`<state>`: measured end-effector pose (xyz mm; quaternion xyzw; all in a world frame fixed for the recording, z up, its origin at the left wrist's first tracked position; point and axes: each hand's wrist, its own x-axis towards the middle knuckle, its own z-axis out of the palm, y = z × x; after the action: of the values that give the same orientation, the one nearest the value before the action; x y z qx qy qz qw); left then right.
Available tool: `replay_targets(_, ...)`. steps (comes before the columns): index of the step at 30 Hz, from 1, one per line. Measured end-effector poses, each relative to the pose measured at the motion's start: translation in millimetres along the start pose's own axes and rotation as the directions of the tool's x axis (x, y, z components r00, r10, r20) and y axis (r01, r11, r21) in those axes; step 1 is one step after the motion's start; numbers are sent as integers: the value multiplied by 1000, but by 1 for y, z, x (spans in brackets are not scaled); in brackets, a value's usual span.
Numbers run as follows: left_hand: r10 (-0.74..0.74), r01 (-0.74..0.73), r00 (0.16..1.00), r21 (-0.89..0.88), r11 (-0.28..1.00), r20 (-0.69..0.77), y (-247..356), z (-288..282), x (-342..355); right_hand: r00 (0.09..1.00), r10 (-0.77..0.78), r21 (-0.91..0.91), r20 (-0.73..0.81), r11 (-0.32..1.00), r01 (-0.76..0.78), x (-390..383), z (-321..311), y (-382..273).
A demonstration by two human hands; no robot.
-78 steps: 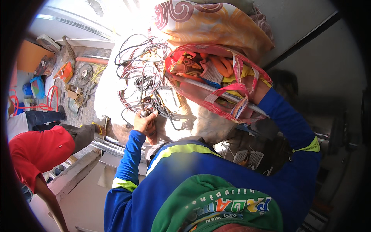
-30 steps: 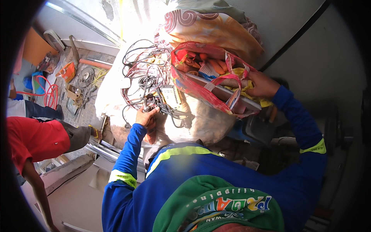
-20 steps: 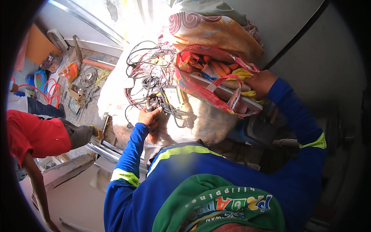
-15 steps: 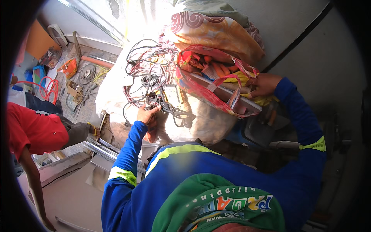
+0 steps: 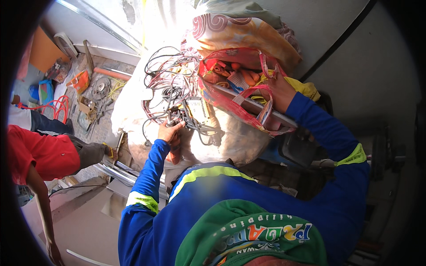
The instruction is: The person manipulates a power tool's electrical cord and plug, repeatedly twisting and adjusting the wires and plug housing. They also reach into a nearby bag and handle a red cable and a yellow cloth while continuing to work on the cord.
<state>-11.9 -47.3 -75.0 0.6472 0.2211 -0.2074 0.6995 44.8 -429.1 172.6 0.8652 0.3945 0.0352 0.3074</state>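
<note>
One hand, the left, is gripping an orange and dark tool, its fingers wrapping round the upper part just below the tangle of cables. The right hand is reaching over the near-right side of a red bag, among its straps; its fingertips are partly hiding there, so I can't tell whether they are pinching anything. The bag is looking like crinkly plastic, its mouth gaping. Smooth, rounded orange pieces are lying inside, and a soft yellow cloth is spilling over the right edge.

Thin grey and reddish cables are looping loosely beside the bag, with a boxy pale-yellow device sitting among them. All this is resting on a big, lumpy, whitish sack. Strong light is washing out its far left side, while the plain grey wall to the right is standing in shade.

Behind the bag, a bulging bundle of swirl-patterned cloth is leaning close. Red straps are crossing the bag's opening, blocking part of its contents. Leftward, a co-worker in a red shirt is bending near the cluttered floor, where an orange pipe and a red hose are lying.
</note>
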Motion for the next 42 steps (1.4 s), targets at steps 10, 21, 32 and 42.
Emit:
replay_targets(10,21,-21,1000,-8,1000,-19,3,1,-4,983,-15,347,182,937,-50,18,-63,51)
replay_targets(21,27,-27,1000,-10,1000,8,2,-1,1,996,19,147,86,989,-32,42,-67,29)
replay_targets(32,-42,43,999,-49,998,10,5,3,-4,929,76,222,-361,975,7,-2,-26,-3)
replay_targets(42,-49,47,998,-46,998,-30,0,4,-1,912,302,424,-278,890,-165,-9,-34,-16)
